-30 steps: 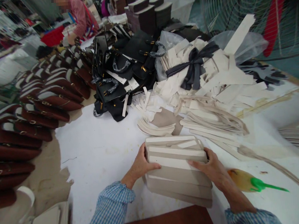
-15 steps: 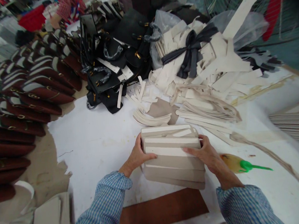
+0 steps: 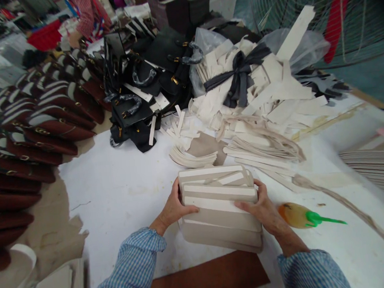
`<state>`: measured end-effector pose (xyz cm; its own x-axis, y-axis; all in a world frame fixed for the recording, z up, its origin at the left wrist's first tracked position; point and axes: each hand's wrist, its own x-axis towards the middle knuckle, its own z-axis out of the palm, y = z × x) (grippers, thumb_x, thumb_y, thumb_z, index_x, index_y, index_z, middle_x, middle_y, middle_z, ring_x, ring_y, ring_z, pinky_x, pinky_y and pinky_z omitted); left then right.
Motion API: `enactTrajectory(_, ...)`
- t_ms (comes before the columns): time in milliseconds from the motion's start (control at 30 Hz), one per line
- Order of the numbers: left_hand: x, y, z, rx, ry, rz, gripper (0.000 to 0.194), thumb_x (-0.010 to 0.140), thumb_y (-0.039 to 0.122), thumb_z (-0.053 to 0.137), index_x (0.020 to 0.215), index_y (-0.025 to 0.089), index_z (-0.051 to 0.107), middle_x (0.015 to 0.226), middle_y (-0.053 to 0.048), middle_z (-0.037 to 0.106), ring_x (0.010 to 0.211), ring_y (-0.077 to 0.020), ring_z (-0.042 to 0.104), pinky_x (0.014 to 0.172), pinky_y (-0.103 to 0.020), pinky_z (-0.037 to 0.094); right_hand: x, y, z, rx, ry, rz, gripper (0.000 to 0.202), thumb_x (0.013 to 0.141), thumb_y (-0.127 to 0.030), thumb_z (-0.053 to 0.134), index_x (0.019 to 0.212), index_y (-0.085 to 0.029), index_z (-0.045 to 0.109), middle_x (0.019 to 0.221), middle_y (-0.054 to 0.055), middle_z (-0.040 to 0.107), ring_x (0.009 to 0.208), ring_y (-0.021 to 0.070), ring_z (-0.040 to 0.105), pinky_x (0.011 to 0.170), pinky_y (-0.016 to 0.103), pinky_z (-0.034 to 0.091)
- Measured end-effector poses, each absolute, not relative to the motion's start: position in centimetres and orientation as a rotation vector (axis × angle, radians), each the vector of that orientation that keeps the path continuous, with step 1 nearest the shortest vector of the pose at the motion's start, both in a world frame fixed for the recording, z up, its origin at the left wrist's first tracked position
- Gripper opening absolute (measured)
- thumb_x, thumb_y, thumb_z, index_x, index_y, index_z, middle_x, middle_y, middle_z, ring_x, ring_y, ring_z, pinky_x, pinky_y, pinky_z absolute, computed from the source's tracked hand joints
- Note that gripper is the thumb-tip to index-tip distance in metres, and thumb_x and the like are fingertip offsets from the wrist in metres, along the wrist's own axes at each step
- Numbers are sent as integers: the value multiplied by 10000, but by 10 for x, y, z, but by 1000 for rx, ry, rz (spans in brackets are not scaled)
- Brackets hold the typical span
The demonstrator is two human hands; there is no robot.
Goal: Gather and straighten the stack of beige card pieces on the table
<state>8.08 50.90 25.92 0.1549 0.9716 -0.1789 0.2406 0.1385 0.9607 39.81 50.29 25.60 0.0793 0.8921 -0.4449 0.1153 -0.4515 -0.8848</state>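
Observation:
A stack of grey-beige flat panels with white strips (image 3: 219, 208) rests on the white table (image 3: 122, 189) in front of me. My left hand (image 3: 172, 207) grips its left side and my right hand (image 3: 262, 209) grips its right side, thumbs on top. Both sleeves are blue checked.
A brown leather piece (image 3: 209, 278) lies at the near edge. A glue bottle with a green nozzle (image 3: 304, 217) lies to the right. White strips (image 3: 261, 98), black bags (image 3: 141, 90) and dark red bags (image 3: 35, 138) crowd the back and left. A person in red works far behind.
The stack and both hands keep the same grip; they sit slightly lower and more to the left in view as my head shifts.

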Motion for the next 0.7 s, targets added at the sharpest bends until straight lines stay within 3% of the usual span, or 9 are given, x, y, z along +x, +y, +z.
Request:
enactTrajectory(233, 79, 505, 253, 1340, 1284, 885, 1437, 553, 520, 1012, 1641, 238, 117, 1646, -186, 379, 1522, -396, 376, 1287, -584, 275, 395, 500, 258, -1613, -1029, 1378, 1080, 526, -544, 899, 1435, -226, 409, 1322, 108, 651, 1187, 318, 625, 1042, 474, 520)
enactTrajectory(433, 72, 505, 248, 1374, 1284, 831, 1545, 547, 589, 1001, 1661, 243, -12, 1743, -208, 125, 1607, -410, 165, 1323, -595, 116, 397, 487, 248, -1539, -1100, 1265, 1000, 568, -509, 923, 1408, -242, 450, 1263, 93, 691, 1095, 288, 665, 937, 429, 578)
enactTrajectory(700, 62, 514, 258, 1487, 1244, 663, 1583, 479, 565, 1034, 1656, 205, 39, 1707, -233, 202, 1582, -435, 206, 1320, -623, 76, 395, 465, 246, -1489, -1223, 1092, 851, 626, -545, 917, 1331, -227, 563, 1216, 104, 718, 1085, 296, 692, 932, 443, 601)
